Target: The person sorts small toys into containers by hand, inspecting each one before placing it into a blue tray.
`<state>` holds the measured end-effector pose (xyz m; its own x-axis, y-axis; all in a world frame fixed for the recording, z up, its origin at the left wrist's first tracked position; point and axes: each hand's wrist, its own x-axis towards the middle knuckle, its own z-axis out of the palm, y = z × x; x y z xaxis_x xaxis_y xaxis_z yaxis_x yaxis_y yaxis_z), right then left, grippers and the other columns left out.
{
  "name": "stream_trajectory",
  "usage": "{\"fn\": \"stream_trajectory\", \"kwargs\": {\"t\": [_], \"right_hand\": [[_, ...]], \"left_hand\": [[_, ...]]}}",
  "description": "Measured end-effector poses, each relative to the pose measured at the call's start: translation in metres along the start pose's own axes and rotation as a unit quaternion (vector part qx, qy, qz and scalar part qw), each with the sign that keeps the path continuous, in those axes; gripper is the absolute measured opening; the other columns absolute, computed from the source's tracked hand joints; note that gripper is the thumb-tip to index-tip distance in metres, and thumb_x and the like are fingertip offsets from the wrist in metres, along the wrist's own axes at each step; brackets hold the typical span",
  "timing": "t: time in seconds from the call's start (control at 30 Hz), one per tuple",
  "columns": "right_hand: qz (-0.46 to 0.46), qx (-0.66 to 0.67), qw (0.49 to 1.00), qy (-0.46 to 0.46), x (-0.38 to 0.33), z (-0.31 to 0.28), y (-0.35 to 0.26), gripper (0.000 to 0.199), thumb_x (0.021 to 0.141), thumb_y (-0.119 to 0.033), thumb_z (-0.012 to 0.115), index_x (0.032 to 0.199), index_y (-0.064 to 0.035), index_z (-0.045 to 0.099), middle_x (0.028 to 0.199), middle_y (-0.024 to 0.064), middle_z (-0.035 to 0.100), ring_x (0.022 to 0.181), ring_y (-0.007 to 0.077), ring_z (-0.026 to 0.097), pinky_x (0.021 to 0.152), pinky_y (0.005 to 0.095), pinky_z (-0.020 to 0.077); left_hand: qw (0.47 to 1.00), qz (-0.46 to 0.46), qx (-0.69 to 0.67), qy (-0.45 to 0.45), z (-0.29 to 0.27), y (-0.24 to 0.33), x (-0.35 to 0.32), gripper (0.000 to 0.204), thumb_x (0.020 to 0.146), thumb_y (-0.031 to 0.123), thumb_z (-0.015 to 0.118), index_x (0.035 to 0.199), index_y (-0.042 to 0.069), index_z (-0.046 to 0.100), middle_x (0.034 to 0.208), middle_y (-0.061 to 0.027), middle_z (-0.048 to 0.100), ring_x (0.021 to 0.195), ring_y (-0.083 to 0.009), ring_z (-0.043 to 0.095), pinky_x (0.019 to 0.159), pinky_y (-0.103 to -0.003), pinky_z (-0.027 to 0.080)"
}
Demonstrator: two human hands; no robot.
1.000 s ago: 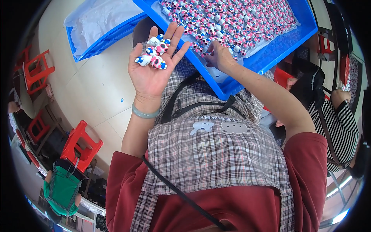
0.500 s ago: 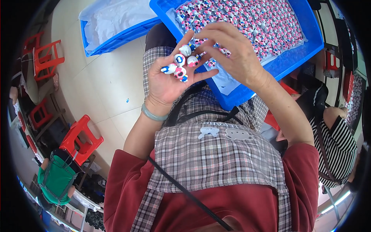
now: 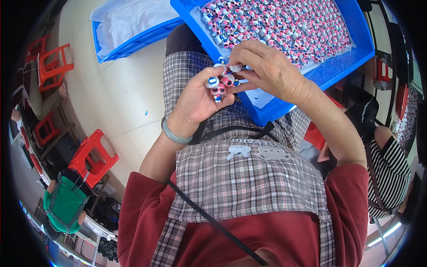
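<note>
Several small toy figurines (image 3: 218,90) in white, pink and blue are cradled in my left hand (image 3: 195,95), its thumb and fingers curled round them. Over the same cluster, my right hand (image 3: 273,71) has its fingers pinched on a white-headed figurine (image 3: 235,68) at the top of the bunch. That figurine is partly hidden by the fingertips. Both hands are above my lap, by the near left edge of a blue plastic crate (image 3: 320,81). Rows of similar figurines (image 3: 284,31) fill much of this crate on a white liner.
A second blue crate (image 3: 133,42) with a white liner stands at the far left. Red stools (image 3: 93,158) are on the left. A person in green (image 3: 66,202) sits lower left, and one in stripes (image 3: 389,173) at the right. A tiny blue piece (image 3: 146,112) lies on the floor.
My left hand has gone from a flat, spread palm to fingers curled round the figurines. My right hand has come down and left, and now pinches one of them.
</note>
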<state>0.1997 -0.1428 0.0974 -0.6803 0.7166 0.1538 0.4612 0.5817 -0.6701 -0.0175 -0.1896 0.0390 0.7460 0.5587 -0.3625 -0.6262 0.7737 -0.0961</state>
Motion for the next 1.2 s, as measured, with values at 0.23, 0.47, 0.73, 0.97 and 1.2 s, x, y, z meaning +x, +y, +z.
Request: {"fn": "stream_trajectory", "kwargs": {"t": [0.23, 0.47, 0.73, 0.97, 1.2], "right_hand": [[-0.034, 0.001, 0.999, 0.032, -0.004, -0.004, -0.005, 0.031, 0.073, -0.002, 0.077, 0.099, -0.004, 0.061, 0.105, 0.0093, 0.061, 0.1, 0.0278, 0.064, 0.081, 0.0352, 0.0558], [0.176, 0.163, 0.971, 0.023, -0.028, -0.016, -0.001, 0.019, 0.08, 0.001, 0.074, 0.097, -0.0013, 0.065, 0.101, 0.0092, 0.064, 0.086, 0.0205, 0.069, 0.077, 0.0315, 0.057], [0.111, 0.058, 0.992, 0.027, -0.027, -0.008, -0.004, 0.019, 0.081, 0.0, 0.073, 0.097, -0.0008, 0.063, 0.096, 0.0079, 0.066, 0.088, 0.0189, 0.069, 0.077, 0.0318, 0.0567], [0.059, -0.002, 0.992, 0.108, -0.012, 0.035, 0.084, 0.021, 0.078, -0.006, 0.074, 0.097, -0.0056, 0.064, 0.093, 0.0067, 0.067, 0.091, 0.0262, 0.064, 0.082, 0.0388, 0.0535], [0.018, -0.154, 0.988, -0.002, 0.009, 0.092, 0.103, 0.032, 0.073, -0.012, 0.075, 0.102, -0.0064, 0.063, 0.1, 0.0077, 0.064, 0.101, 0.0268, 0.058, 0.088, 0.0392, 0.0488]], "left_hand": [[0.976, 0.046, 0.17, 0.126, 0.021, -0.008, 0.012, 0.028, 0.099, 0.027, 0.057, 0.112, 0.002, 0.061, 0.103, -0.0103, 0.065, 0.084, -0.0229, 0.067, 0.05, -0.02, 0.044], [0.953, 0.059, 0.261, 0.139, 0.03, -0.021, 0.032, 0.022, 0.096, 0.021, 0.062, 0.108, 0.003, 0.062, 0.097, -0.0065, 0.062, 0.081, -0.0155, 0.059, 0.053, -0.018, 0.041], [0.933, 0.084, 0.309, 0.164, 0.029, -0.021, 0.018, 0.024, 0.097, 0.019, 0.06, 0.111, -0.001, 0.061, 0.098, -0.0084, 0.063, 0.078, -0.0126, 0.057, 0.053, -0.017, 0.04], [0.964, 0.113, 0.175, 0.164, 0.003, 0.001, -0.017, 0.025, 0.097, 0.016, 0.056, 0.114, -0.002, 0.06, 0.101, -0.0168, 0.063, 0.074, -0.0128, 0.055, 0.054, -0.019, 0.042], [0.972, 0.11, 0.119, 0.171, 0.002, 0.001, -0.014, 0.026, 0.095, 0.011, 0.056, 0.117, -0.002, 0.057, 0.103, -0.0158, 0.061, 0.076, -0.0149, 0.054, 0.056, -0.019, 0.043]]}}
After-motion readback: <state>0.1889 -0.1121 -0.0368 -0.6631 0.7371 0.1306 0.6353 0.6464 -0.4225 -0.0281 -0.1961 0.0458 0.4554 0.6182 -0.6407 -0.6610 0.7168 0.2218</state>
